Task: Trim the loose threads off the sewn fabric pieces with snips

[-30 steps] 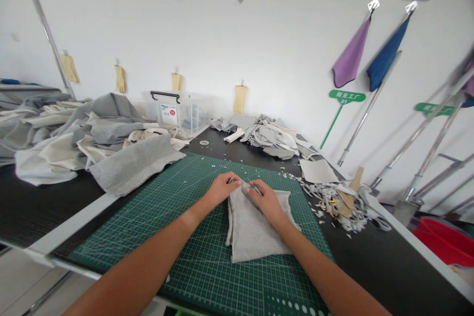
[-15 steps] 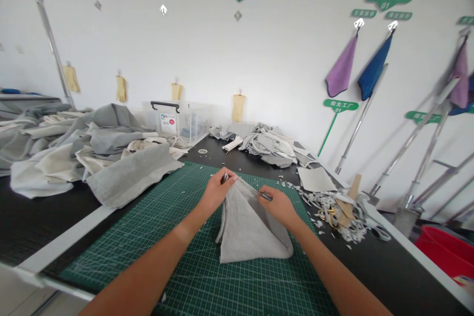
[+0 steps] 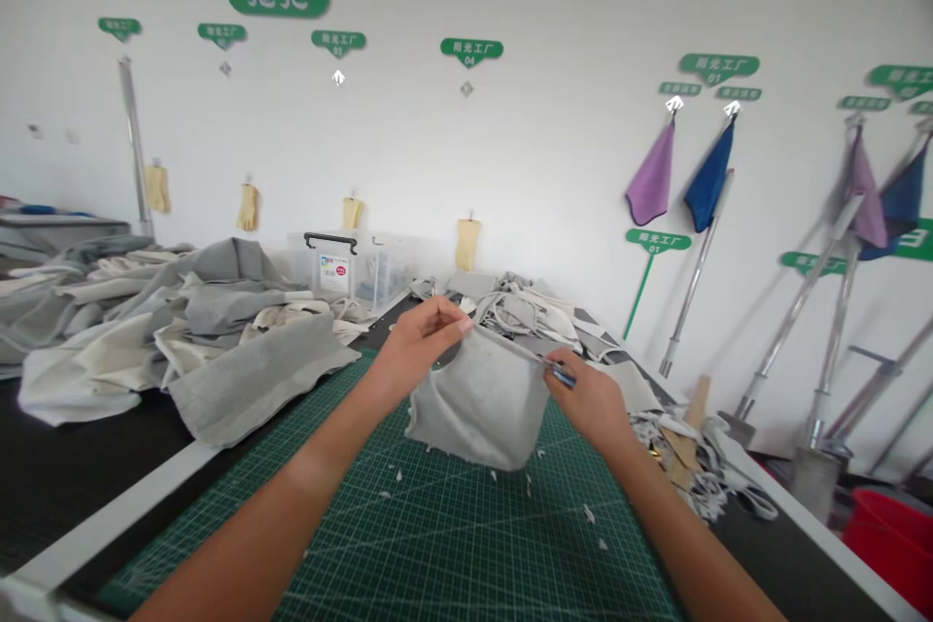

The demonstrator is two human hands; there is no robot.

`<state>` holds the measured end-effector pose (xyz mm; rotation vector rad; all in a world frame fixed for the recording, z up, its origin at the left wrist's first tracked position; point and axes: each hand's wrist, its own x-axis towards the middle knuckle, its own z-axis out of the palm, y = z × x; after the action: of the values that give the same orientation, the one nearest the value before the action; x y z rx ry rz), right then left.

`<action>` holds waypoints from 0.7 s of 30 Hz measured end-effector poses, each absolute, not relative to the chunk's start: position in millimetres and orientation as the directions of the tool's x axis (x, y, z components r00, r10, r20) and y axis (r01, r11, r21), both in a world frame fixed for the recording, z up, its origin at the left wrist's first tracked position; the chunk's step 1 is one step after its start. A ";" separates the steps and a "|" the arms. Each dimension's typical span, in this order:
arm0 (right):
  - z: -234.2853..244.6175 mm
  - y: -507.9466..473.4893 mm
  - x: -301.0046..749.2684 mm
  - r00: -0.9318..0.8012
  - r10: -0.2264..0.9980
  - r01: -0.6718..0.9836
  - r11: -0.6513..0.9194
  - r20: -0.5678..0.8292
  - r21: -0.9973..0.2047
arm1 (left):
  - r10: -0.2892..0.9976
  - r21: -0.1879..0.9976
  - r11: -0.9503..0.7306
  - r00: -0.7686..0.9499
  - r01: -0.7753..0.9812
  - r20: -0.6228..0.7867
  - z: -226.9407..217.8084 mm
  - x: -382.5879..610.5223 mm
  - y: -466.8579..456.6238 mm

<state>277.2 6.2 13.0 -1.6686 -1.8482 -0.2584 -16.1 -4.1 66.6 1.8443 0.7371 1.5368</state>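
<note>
1. A green cutting mat [image 3: 437,544] covers part of the black desk [image 3: 750,564], with pale scraps [image 3: 589,513] scattered on it.
2. Above the mat, a gray cloth [image 3: 488,398] hangs between both hands, its top edge pulled fairly straight; whether its bottom touches the mat, I cannot tell.
3. The left hand [image 3: 427,335] keeps its grip pinched on the cloth's upper left corner.
4. The right hand [image 3: 592,398] has its grip closed around a small blue tool [image 3: 560,373], its metal end at the cloth's upper right corner.
5. Trimmings [image 3: 700,486] lie right of the mat; a large fabric pile [image 3: 233,292] lies left.
6. Farther back sits a clear box [image 3: 334,272].
7. Yellow gloves [image 3: 249,207] hang on the wall [image 3: 546,165].
</note>
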 end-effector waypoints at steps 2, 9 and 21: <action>30.8 -1.7 279.3 0.001 0.786 0.948 0.196 0.618 -0.252 | 0.739 0.746 -0.665 0.167 0.030 0.652 83.4 -20.6 -7.3; 83.8 -28.9 290.5 -0.014 0.682 0.986 0.130 0.732 -0.102 | 0.633 0.630 -0.771 0.005 0.092 0.774 123.2 -30.4 -8.2; 135.3 -37.9 309.2 0.020 0.543 1.000 0.009 0.839 -0.029 | 0.541 0.553 -0.832 -0.151 0.046 0.827 172.6 -28.8 -27.5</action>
<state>309.2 -37.9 135.3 -1.6154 -1.6044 -0.8486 -28.8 -27.5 172.6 1.7842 0.6624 2.0492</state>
